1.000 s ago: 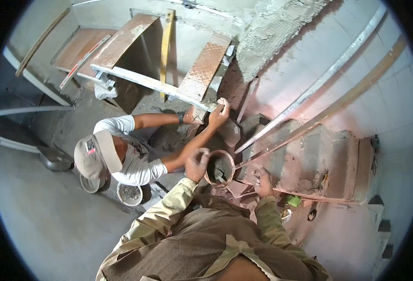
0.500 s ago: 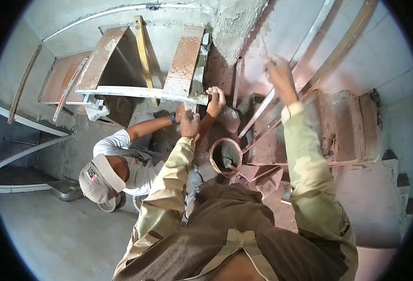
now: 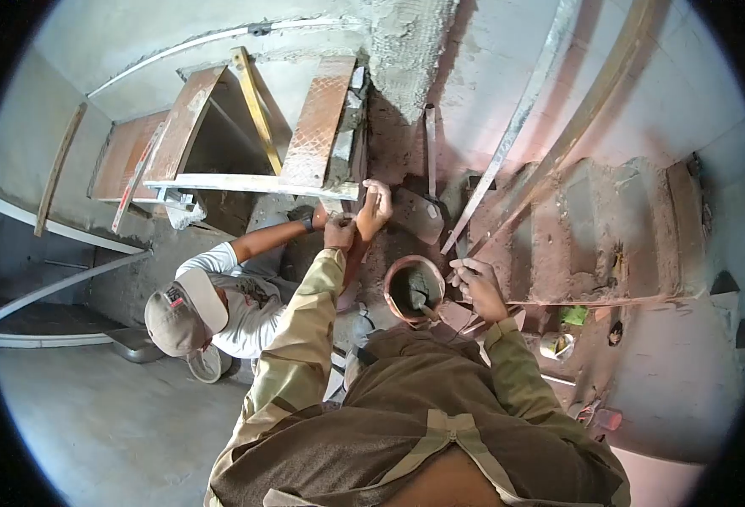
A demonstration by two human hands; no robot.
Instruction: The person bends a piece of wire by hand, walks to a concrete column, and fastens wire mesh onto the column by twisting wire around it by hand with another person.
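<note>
My left hand is closed, right beside a co-worker's hands under the end of a long pale straightedge. Anything inside its fingers is hidden. A small pale block shows just above my knuckles. My right hand hovers to the right of a bucket of grey mortar, its fingers curled and pinched; I cannot make out what they hold. A trowel rests in the bucket with its handle toward me. Patterned brown tile panels stand above the straightedge.
A co-worker in a cap crouches at my left. A yellow level leans against the wall between the panels. Long bars, one metal and one wooden, lean at the right over reddish steps. A shovel blade lies behind the bucket.
My right hand has come down from high at the right wall to beside the bucket. My left hand stays near the straightedge's end, beside the co-worker's hands. The view has shifted slightly.
</note>
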